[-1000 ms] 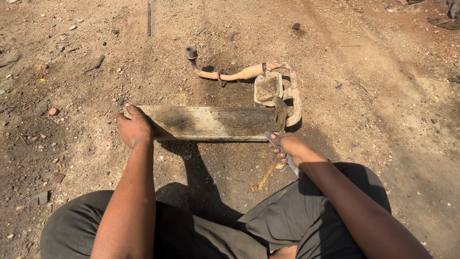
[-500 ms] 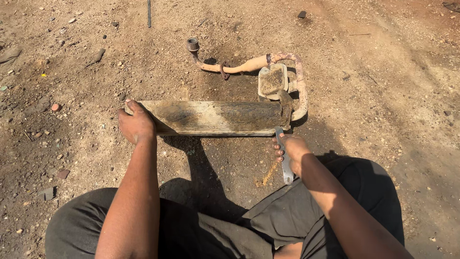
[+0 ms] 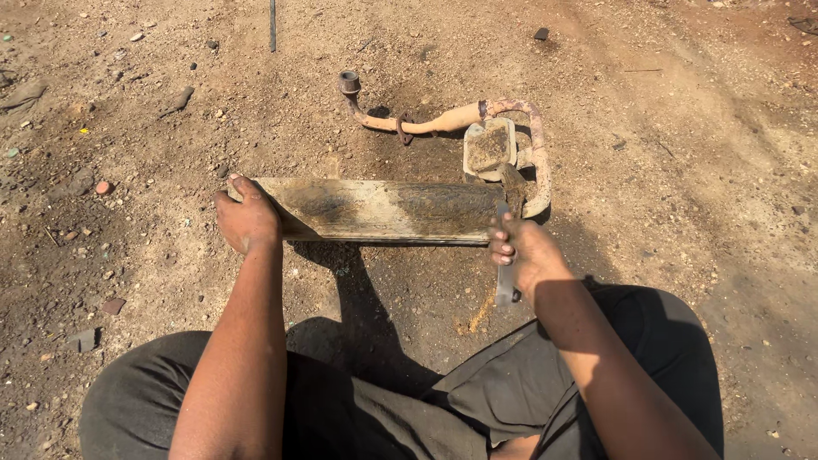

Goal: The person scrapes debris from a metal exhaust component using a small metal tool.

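A long metal muffler body (image 3: 383, 210) lies on the bare dirt ground (image 3: 682, 170) between the two hands, its long axis running straight from one hand to the other, crosswise to the person's forearms. It looks like a flattened, box-like can, pale grey at the edges, with a dark brown, crusted stain spread along its upper face, heaviest toward the right hand. Its near edge casts a narrow shadow on the soil.

The left hand (image 3: 247, 220) is curled over the left end of the muffler body, fingers wrapped on the far corner and the palm pressing on top. The right hand (image 3: 521, 254) is closed in a fist around the pale handle of a hammer (image 3: 506, 247); the handle's butt sticks out below the fist toward the person, and the dark head sits just beyond the knuckles, at the right end of the muffler body, touching or nearly touching it; which, I cannot tell.

Beyond the right hand, a rusty, cream-coloured bent pipe (image 3: 443, 119) curves from that end and runs leftward to a round flange (image 3: 349, 83). A small square dirty plate (image 3: 489, 146) lies just inside the bend. Nearer than both hands are the person's knees in dark trousers (image 3: 358, 409).
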